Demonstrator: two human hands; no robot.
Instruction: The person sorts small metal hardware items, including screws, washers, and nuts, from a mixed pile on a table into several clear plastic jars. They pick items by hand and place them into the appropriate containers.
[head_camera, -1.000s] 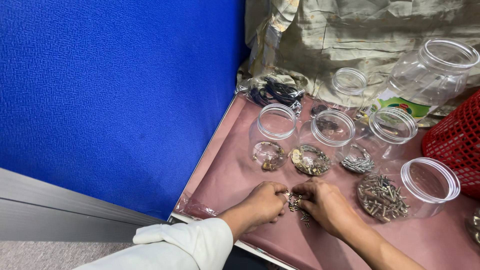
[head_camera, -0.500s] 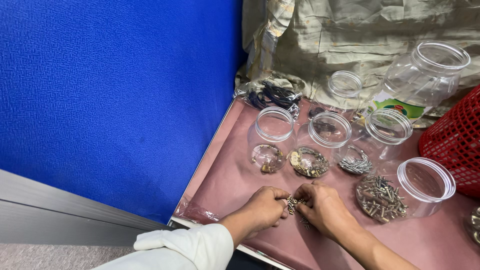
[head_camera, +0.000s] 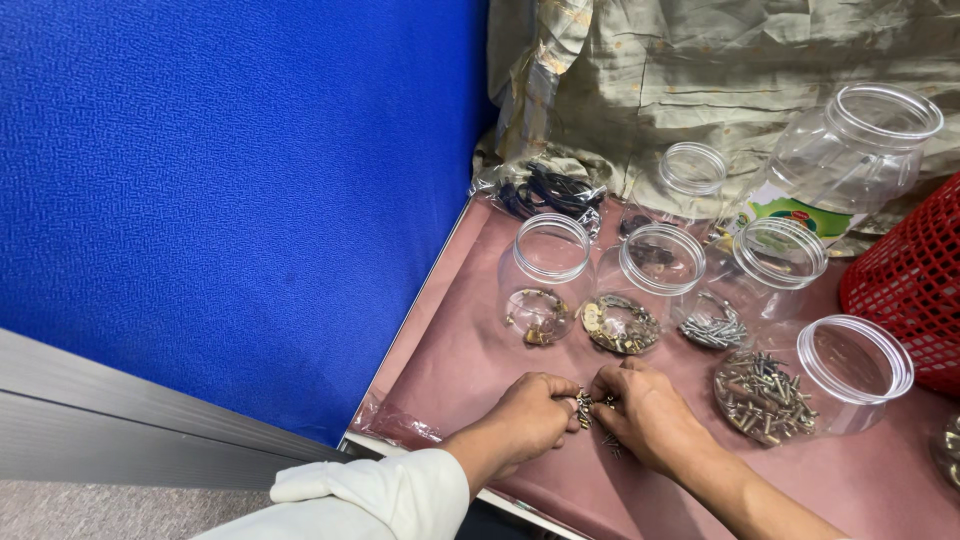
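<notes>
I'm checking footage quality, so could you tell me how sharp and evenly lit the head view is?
Head view: evenly lit, soft shadows; hands and screws fairly sharp; faint glare on the clear jars; the blue panel looks grainy.

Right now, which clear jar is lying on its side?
The big jar at the back right, the one with a green label; the smaller jars in front stand upright, mouths up.

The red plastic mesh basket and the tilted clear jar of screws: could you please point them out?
Red plastic mesh basket (head_camera: 905, 285), head view, on its mesh wall.
Tilted clear jar of screws (head_camera: 855, 358), head view, on its open rim.
</notes>
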